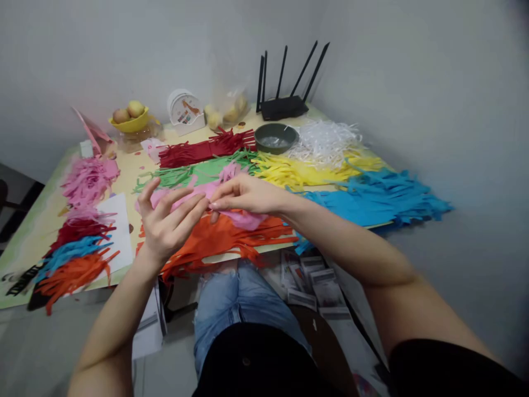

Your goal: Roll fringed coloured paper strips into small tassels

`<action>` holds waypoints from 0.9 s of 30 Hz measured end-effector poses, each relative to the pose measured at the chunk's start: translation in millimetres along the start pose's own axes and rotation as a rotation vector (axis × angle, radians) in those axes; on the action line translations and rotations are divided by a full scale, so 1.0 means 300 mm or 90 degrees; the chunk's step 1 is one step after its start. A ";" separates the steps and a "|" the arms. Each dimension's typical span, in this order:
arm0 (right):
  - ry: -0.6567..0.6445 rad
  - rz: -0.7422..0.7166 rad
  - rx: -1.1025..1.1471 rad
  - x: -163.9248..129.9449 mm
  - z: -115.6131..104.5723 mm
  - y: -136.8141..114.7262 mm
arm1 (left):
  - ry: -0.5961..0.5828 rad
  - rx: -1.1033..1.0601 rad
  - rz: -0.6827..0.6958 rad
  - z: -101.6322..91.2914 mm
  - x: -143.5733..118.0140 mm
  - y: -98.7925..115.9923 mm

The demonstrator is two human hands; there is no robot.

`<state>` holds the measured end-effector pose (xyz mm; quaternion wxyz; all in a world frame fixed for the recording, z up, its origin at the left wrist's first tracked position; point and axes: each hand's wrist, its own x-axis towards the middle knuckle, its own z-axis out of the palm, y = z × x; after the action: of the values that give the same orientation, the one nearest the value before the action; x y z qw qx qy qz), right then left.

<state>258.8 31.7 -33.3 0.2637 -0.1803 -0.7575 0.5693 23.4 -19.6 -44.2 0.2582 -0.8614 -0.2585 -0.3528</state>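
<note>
My left hand (171, 223) is above the middle of the table, its outer fingers spread. Its thumb is hidden, and its index fingertip meets the fingertips of my right hand (248, 193). My right thumb and index finger are pinched together there; whatever lies between the fingertips is too small to make out. Right beneath both hands is fringed pink paper (248, 220). Fringed orange paper (219, 237) lies nearer to me, partly over the table edge. Beyond the pink lies fringed green paper (206, 172).
Fringed blue (351, 205), yellow (306, 171) and dark red paper (202, 150) lie around. White shreds (328, 140) adjoin a dark bowl (276, 138). A black router (284, 107) and a yellow fruit bowl (131, 121) stand behind. Coloured fringe bundles (76, 259) rest at left.
</note>
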 end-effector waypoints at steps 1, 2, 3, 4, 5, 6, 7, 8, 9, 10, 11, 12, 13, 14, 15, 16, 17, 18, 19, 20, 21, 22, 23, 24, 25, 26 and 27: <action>0.001 0.007 0.057 0.008 0.014 0.015 | 0.016 0.006 -0.004 0.008 0.000 0.002; 0.013 0.010 0.108 0.013 0.028 0.027 | 0.029 0.004 -0.024 0.017 0.002 0.006; 0.035 0.005 0.152 0.015 0.041 0.036 | 0.040 -0.006 -0.061 0.028 0.005 0.012; 0.059 -0.005 0.191 0.017 0.053 0.041 | 0.053 -0.028 -0.112 0.040 0.010 0.019; 0.080 -0.019 0.223 0.018 0.062 0.043 | 0.069 -0.062 -0.175 0.053 0.017 0.028; 0.099 -0.038 0.248 0.022 0.068 0.043 | 0.093 -0.107 -0.241 0.068 0.026 0.037; 0.116 -0.059 0.265 0.027 0.071 0.041 | 0.121 -0.159 -0.307 0.083 0.036 0.045; 0.133 -0.080 0.272 0.035 0.071 0.039 | 0.150 -0.217 -0.371 0.097 0.049 0.052; 0.151 -0.101 0.268 0.044 0.069 0.036 | 0.173 -0.280 -0.435 0.110 0.063 0.056; 0.171 -0.122 0.257 0.055 0.063 0.033 | 0.191 -0.343 -0.495 0.122 0.079 0.057; 0.197 -0.142 0.240 0.067 0.055 0.030 | 0.204 -0.400 -0.549 0.132 0.094 0.055; 0.224 -0.157 0.220 0.080 0.045 0.028 | 0.216 -0.448 -0.596 0.141 0.110 0.051; 0.250 -0.167 0.198 0.091 0.034 0.027 | 0.227 -0.487 -0.633 0.149 0.125 0.045; 0.275 -0.171 0.174 0.102 0.022 0.026 | 0.240 -0.515 -0.658 0.157 0.139 0.039; 0.302 -0.172 0.146 0.112 0.012 0.027 | 0.254 -0.532 -0.674 0.166 0.151 0.032; 0.329 -0.173 0.113 0.121 0.003 0.029 | 0.266 -0.541 -0.686 0.176 0.161 0.027; 0.354 -0.175 0.076 0.129 -0.002 0.032 | 0.274 -0.544 -0.697 0.188 0.169 0.023; 0.373 -0.180 0.038 0.136 -0.006 0.037 | 0.280 -0.540 -0.707 0.201 0.176 0.020; 0.389 -0.190 0.004 0.143 -0.007 0.042 | 0.285 -0.529 -0.718 0.216 0.180 0.016; 0.396 -0.201 -0.027 0.149 -0.010 0.048 | 0.291 -0.512 -0.727 0.231 0.183 0.010; 0.392 -0.214 -0.060 0.156 -0.017 0.055 | 0.297 -0.489 -0.737 0.244 0.185 0.002; 0.380 -0.228 -0.098 0.164 -0.032 0.063 | 0.305 -0.465 -0.744 0.255 0.186 -0.012; 0.366 -0.241 -0.142 0.172 -0.060 0.072 | 0.318 -0.447 -0.749 0.260 0.187 -0.030; 0.356 -0.246 -0.189 0.180 -0.104 0.084 | 0.333 -0.453 -0.757 0.259 0.186 -0.053; 0.358 -0.237 -0.239 0.188 -0.164 0.099 | 0.351 -0.491 -0.773 0.250 0.186 -0.081; 0.371 -0.207 -0.293 0.195 -0.240 0.117 | 0.366 -0.556 -0.794 0.235 0.185 -0.111; 0.402 -0.150 -0.343 0.200 -0.329 0.140 | 0.370 -0.640 -0.817 0.215 0.183 -0.140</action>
<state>269.6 153.7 -40.8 0.4891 -0.3205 -0.7767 0.2340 61.5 66.2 -32.3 -0.3468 -0.4367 -0.4320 -0.7088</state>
